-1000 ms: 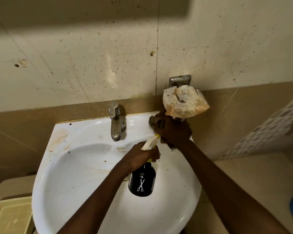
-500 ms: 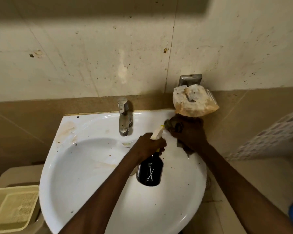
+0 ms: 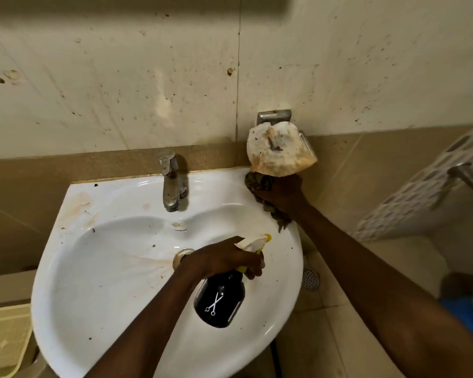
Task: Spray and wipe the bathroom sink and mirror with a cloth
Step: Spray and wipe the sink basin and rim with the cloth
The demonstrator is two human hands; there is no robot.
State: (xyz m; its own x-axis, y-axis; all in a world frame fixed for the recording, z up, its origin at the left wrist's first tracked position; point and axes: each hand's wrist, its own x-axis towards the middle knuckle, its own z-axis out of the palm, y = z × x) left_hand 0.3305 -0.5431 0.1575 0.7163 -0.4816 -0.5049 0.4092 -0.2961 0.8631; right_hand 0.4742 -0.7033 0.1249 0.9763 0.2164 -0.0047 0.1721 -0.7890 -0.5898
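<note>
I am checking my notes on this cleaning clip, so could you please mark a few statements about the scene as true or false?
1. The left hand holds a black spray bottle over the white ceramic sink. True.
2. The right hand presses a dark crumpled cloth on the sink's back right rim. True.
3. The metal tap is running. False: no water shows.
4. The bottle bears a star. False: white scissors.

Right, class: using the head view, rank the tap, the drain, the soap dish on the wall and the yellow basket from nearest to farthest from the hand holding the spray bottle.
From the left hand, which grips the spray bottle:
1. Drain, just beside the wrist in the sink bowl.
2. Tap, beyond the hand at the sink's back edge.
3. Soap dish, on the wall, up and right.
4. Yellow basket, far left, beside the sink.
</note>
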